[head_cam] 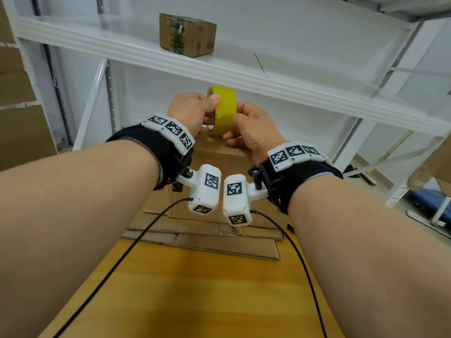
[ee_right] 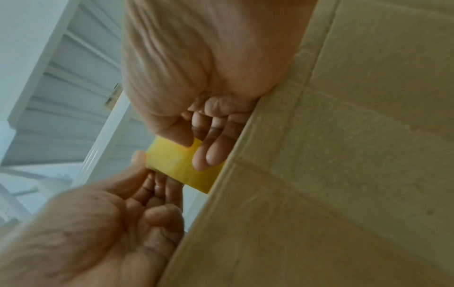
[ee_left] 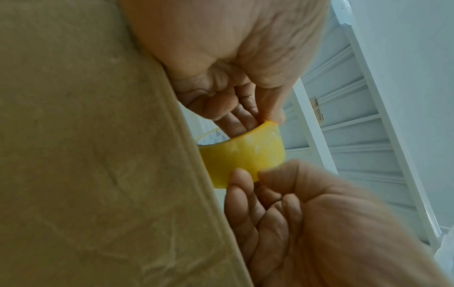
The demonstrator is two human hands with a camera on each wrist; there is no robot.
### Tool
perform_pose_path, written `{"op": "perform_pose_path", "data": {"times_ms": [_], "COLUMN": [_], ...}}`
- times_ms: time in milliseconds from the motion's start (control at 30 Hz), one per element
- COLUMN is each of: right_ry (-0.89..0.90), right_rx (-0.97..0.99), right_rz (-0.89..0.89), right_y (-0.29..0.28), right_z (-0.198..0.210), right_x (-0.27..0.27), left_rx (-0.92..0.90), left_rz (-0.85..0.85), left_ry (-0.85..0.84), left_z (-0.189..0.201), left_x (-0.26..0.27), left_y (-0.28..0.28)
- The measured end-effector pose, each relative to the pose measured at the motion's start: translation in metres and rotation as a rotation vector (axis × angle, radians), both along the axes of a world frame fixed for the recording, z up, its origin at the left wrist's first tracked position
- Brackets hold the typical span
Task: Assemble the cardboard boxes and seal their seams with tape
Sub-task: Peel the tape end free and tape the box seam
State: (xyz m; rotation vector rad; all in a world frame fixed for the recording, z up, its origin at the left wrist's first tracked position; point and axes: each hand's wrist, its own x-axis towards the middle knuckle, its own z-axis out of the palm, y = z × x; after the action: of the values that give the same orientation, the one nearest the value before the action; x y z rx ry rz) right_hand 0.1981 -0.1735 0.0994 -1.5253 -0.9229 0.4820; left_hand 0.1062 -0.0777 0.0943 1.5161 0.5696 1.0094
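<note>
The left hand is raised above the bench, forearm bare, its thumb on the rim of the tape roll and its fingers curled round the roll's edge. The roll is a glossy yellow ring, held upright between both hands over flat corrugated cardboard. The right hand pinches the roll's right side. On the far white shelf sits a taped box.
</note>
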Motion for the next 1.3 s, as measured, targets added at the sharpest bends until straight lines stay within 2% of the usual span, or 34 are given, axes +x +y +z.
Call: {"op": "perform_pose_path", "data": {"times_ms": [167,967,1300], "right_ry": [0.061,-0.007,0.03], "right_rx": [0.023,0.016,0.017], "right_rz": [0.015,0.037,0.011], "right_y": [-0.0016,0.0003,0.0007], "right_z": [0.0004,-0.001,0.0006], "right_x": [0.0,0.0012,-0.0008], "left_rx": [-0.008,-0.026,-0.025], "left_rz": [-0.01,0.006,0.003], "left_ry": [-0.008,-0.03,-0.032], "left_z": [-0.0001,-0.0005,-0.0015], "left_x": [-0.0016,-0.0008,-0.0008], "left_y": [0.0013,0.003,0.0023]}}
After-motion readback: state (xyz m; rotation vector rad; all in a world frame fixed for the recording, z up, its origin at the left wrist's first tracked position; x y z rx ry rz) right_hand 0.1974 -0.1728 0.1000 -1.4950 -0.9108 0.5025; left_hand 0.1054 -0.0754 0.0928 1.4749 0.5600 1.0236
